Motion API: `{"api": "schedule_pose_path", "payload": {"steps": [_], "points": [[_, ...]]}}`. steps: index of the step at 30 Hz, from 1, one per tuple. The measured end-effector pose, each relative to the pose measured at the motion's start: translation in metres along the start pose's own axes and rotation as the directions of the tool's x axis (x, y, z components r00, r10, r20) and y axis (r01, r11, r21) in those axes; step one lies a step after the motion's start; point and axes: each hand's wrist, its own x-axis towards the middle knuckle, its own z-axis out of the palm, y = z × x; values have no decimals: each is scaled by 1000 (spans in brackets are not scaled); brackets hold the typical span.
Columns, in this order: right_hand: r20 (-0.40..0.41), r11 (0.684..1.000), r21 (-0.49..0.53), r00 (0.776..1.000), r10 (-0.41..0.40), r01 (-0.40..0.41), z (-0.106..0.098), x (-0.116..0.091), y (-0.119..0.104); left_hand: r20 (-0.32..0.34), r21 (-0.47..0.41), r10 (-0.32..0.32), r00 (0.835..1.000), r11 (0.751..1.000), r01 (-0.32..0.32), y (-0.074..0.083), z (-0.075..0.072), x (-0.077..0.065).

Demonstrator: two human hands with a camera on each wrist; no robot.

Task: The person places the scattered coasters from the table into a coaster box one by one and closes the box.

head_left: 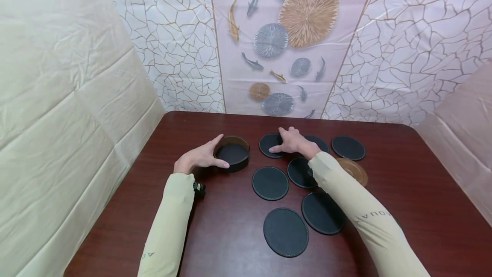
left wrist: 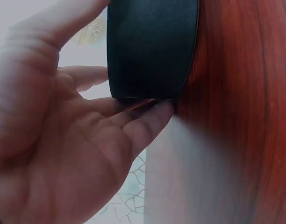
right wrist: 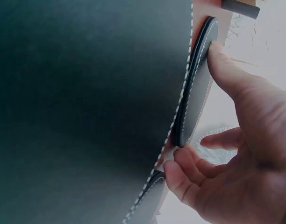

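Observation:
My left hand point(head_left: 200, 156) curves round the left side of a round coaster holder point(head_left: 241, 166), black outside with a brown inner wall. In the left wrist view its fingers point(left wrist: 150, 123) lie against the end of the holder's black wall. At the back of the table, my right hand point(head_left: 295, 141) spans a round black coaster point(head_left: 266, 144). The right wrist view has the thumb on one edge of this stitched coaster point(right wrist: 199, 88) and fingertips at its opposite edge. A larger-looking black coaster point(right wrist: 87, 93) fills that view's left side.
Several more black coasters lie about the table point(head_left: 226, 234), among them a middle one point(head_left: 270, 183), a front one point(head_left: 286, 232) and a back right one point(head_left: 348, 147). A brown disc point(head_left: 355, 170) is partly behind my right sleeve. Patterned cloth point(head_left: 184, 54) hangs behind the table.

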Motion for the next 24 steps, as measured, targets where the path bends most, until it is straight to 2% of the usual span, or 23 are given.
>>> {"api": "schedule_pose_path", "payload": {"steps": [4,13,20,24], "points": [[-17,1000,30,1000,6,-5,-1,-1,3,10,-16,-11,1000,1000,11,-1,-1,-1],[-124,995,96,992,6,6,-6,-12,-1,2,-106,-38,999,994,38,-6,-2,-3],[-138,994,98,990,-27,41,-8,-22,-7,-16,-164,-48,999,985,45,-11,1,-2],[-141,990,125,989,-49,67,-12,-28,-11,-49,-213,-45,998,976,34,-15,4,-3]]}}
